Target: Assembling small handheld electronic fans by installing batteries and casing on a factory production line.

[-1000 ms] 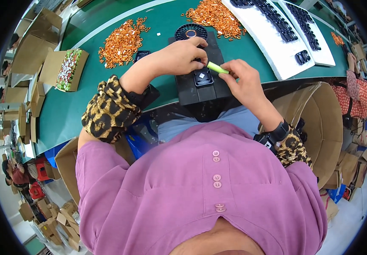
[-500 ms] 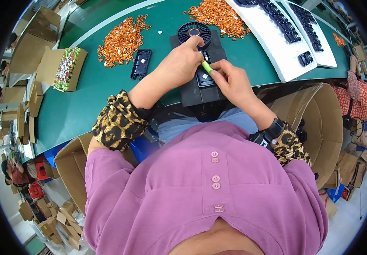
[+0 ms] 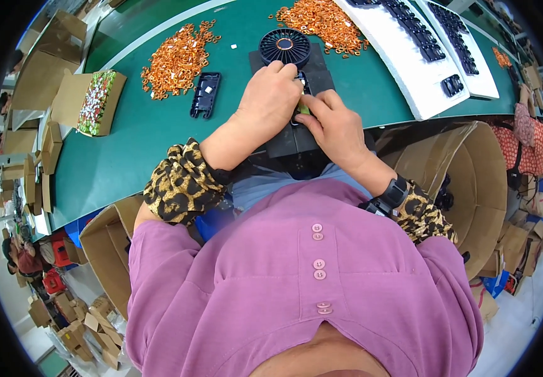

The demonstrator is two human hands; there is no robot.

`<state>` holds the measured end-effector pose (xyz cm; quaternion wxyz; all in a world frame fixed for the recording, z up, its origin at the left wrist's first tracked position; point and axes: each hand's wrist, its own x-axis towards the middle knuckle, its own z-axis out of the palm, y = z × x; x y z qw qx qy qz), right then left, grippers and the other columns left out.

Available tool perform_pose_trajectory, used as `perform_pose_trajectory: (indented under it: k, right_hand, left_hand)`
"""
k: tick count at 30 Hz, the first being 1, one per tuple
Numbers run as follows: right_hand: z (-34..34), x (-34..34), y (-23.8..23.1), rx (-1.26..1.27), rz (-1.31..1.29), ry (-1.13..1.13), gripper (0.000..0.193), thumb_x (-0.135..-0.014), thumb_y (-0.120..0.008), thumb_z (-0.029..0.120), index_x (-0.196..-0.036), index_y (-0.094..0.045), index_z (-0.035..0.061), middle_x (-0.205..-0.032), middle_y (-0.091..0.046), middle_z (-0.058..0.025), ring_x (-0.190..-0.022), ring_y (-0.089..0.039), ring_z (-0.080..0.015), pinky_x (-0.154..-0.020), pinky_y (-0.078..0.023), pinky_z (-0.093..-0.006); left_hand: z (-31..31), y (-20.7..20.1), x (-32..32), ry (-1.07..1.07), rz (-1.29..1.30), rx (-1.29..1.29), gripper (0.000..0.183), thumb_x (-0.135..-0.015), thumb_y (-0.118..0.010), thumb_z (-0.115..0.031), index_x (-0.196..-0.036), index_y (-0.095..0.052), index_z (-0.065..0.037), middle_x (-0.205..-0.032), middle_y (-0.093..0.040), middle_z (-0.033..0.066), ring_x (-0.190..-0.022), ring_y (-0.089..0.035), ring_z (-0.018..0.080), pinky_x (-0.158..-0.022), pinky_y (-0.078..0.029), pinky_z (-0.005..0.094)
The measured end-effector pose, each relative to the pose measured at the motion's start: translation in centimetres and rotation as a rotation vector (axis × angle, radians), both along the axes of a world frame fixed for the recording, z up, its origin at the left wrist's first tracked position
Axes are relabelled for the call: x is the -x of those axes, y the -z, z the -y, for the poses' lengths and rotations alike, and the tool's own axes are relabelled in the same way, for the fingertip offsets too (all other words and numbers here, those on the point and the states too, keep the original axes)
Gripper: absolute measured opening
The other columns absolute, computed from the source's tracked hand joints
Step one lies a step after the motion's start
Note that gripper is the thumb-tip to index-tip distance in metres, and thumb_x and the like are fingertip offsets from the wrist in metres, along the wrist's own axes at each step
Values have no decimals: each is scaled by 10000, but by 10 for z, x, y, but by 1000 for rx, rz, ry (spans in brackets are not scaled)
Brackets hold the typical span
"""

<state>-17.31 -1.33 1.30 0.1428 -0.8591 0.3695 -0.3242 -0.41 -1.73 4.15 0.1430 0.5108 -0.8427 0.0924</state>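
Note:
A black handheld fan [image 3: 269,51], with an orange ring at its hub, lies with its opened handle toward me on a dark block [image 3: 282,146]. My left hand [image 3: 270,94] is closed over the left side of the handle, its fingertips bent down near the fan's neck. Between the thumb and fingers of my right hand [image 3: 337,125] is a yellow-green cylindrical battery [image 3: 303,109], held low at the handle's cavity. Fingers cover most of the battery and the handle's inside. A black handle shell [image 3: 206,94] with a small white piece in it lies left of the block.
Piles of small orange rings [image 3: 177,63] and more orange rings [image 3: 331,26] lie on the green table [image 3: 127,160]. White foam trays [image 3: 403,75] with black parts stand at right. A carton of small coloured parts [image 3: 97,103] is at left. Open cardboard boxes [image 3: 482,188] flank me.
My right hand has brought the battery lower and left into the handle area, so less of it shows. My left hand has shifted slightly down and left; its fingers are more bunched.

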Motion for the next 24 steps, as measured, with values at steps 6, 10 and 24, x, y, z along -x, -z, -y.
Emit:
perform_pose_trajectory:
  k: [6, 10, 24]
  right_hand:
    - [3, -3, 6, 206, -85, -32, 299, -793, -662, 202, -1058, -610, 74, -1039, -580, -29, -834, -601, -189, -603, -532, -310]
    - [0, -4, 3, 231, -129, -34, 312, -795, -649, 200, -1064, -604, 50, -1048, -582, -28, -855, -594, -173, -593, -534, -292]
    - [107, 50, -3, -137, 182, 70, 122, -805, -628, 75, -919, -630, 33, -927, -641, -145, -851, -621, -313, -717, -493, -372]
  left_hand:
    - [-2, 16, -5, -40, -128, 71, 42, -728, -612, -94, -760, -634, -78, -788, -582, 52, -796, -576, 229, -698, -474, 352]
    - [-5, 21, -14, 9, -185, 91, 101, -759, -611, -100, -851, -640, -72, -867, -595, 65, -834, -570, 238, -710, -456, 369]
    - [3, -11, -77, -162, -392, -77, 153, -769, -674, -99, -913, -661, -48, -874, -656, 111, -832, -643, 261, -736, -511, 344]
